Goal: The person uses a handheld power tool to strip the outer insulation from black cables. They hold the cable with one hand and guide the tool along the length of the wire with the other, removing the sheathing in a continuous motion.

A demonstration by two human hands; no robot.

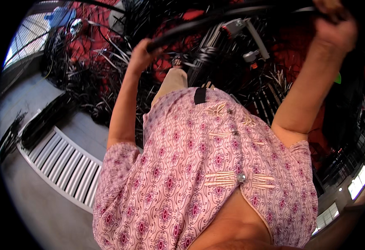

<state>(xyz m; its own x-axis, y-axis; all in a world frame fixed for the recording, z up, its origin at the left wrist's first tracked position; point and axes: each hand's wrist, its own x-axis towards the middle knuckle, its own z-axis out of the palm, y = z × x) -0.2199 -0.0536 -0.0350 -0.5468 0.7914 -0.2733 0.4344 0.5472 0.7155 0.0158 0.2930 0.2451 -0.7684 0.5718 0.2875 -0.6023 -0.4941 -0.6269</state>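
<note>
Black tubing [215, 18], thick and glossy like a rubber hose or tyre, arcs across the top of the view and is held up at both ends by the person's raised arms. Left hand [140, 53] is closed around the tubing's lower left end, fingers curled over it in a full fist. Right hand [335, 26] grips the tubing at its far right end, the fingers wrapped over the top of it; the thumb side is hidden, so how tightly it closes cannot be told. Between the two hands the tubing bows upward, and a second thin black strand runs just above it.

Below the tubing hangs the person's pink patterned shirt [199, 166] with its row of pale cord fastenings, filling the lower middle of the view. Directly under the tubing's middle stands a metal machine [236, 37] with grey bars and small orange parts, set on a red floor. Heaps of black strips [82, 75] lie below and to the left of the tubing's left end. Farther down on that side, well apart from the tubing, a white slatted panel [66, 166] rests on grey concrete.
</note>
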